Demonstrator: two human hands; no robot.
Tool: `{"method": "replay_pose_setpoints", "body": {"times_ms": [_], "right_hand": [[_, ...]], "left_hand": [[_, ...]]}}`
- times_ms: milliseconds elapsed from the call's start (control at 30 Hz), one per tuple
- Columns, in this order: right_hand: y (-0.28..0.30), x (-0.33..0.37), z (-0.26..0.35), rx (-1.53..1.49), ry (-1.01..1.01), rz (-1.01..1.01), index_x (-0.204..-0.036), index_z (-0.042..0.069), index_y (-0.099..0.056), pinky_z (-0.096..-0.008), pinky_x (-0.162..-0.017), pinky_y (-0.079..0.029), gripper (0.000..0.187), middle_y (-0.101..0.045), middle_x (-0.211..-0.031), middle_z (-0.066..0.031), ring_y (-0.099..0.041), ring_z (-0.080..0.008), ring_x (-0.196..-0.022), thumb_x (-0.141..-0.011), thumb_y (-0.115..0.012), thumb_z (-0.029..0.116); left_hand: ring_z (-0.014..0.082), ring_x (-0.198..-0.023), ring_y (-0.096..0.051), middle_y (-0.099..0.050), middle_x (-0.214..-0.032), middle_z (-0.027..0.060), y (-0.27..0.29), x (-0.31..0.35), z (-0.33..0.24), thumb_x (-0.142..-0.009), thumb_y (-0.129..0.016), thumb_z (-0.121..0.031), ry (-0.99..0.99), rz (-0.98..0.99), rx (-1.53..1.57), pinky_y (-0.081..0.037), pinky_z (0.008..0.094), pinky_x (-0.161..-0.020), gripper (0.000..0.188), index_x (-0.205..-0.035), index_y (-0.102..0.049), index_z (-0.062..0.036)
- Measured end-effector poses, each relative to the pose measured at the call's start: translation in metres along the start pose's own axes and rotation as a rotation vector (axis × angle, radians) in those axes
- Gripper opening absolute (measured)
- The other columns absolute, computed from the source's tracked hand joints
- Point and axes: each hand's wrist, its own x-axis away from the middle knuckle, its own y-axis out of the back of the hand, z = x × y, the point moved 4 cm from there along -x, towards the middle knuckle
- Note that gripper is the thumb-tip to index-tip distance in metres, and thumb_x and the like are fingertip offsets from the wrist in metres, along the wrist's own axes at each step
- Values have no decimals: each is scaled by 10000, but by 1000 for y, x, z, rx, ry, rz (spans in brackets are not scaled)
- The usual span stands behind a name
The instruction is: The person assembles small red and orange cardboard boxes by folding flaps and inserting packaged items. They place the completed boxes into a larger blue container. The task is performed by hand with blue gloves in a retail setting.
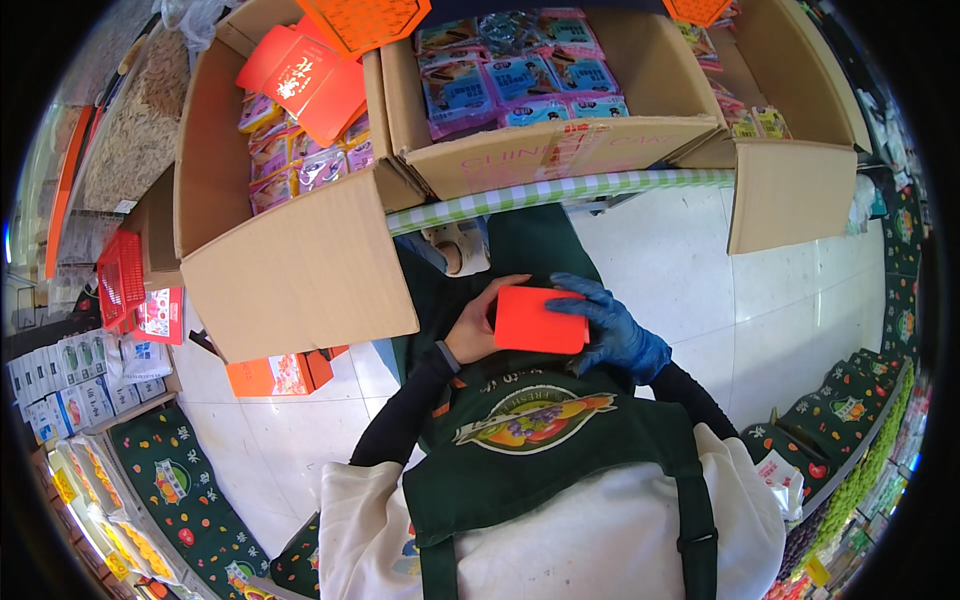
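**Red box held between a bare left hand and a blue-gloved right hand**

The red box was at the centre of the frame, held in front of the person's dark green apron, above its fruit picture. The left hand's grip was curled around the left end of the box, its fingers partly hidden. The right hand's grip pressed against the right end, with fingertips laid over the top face; how its thumb sat could not be told. A dark band circled the left wrist, and black sleeves covered both forearms.

Across the top of the frame, three open cardboard boxes stood in a row, the middle one over the green-checked edge of a counter. It contained blue packets. In the upper left, the left one contained purple and yellow packets with flat red cartons lying over them. The right one, in the upper right, had yellow and pink packets inside. At left of centre, an orange carton was near the front flap of the left box. A red basket stood at the frame's left side.
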Motion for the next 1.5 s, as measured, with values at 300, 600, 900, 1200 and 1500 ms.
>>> {"method": "replay_pose_setpoints", "body": {"times_ms": [300,600,900,1200,1500], "right_hand": [[9,-44,15,-680,-144,-185,-1105,-33,-592,-356,-973,-404,571,-580,-1178,-164,-543,-237,-1110,-905,-478,489],[0,-39,56,-749,-215,-207,-1167,-35,-544,-334,-999,-380,400,-574,-1178,-149,-535,-207,-1106,-950,-463,291],[1,-42,71,-498,-85,-122,-1133,-4,-564,-381,-1054,-323,292,-605,-1131,-143,-534,-234,-1126,-931,-482,191],[0,-41,73,-532,-95,-168,-1067,5,-601,-402,-1053,-330,207,-629,-1079,-141,-549,-251,-1108,-916,-492,95],[-2,-35,70,-559,26,-208,-975,22,-634,-451,-1043,-333,152,-650,-1019,-122,-565,-253,-1078,-875,-520,21]], "left_hand": [[175,-1040,-535,-569,-1103,130,7,-1,-107,-876,-597,-337,49,-171,83,-416,306,-911,532,-1243,-421,5],[240,-1142,-485,-491,-1214,184,3,25,-135,-915,-381,-440,-36,-136,-185,-362,310,-965,594,-1200,-494,69],[285,-1020,-552,-540,-1130,204,3,28,-146,-860,-575,-172,-195,-89,-93,-419,315,-890,393,-1148,-521,90],[313,-1078,-540,-532,-1183,232,2,30,-156,-894,-533,-177,19,-70,-217,-400,360,-933,375,-1165,-538,82],[336,-1070,-537,-541,-1163,219,-7,34,-153,-929,-468,-140,-218,-139,-341,-420,372,-917,298,-1134,-576,48]]}}
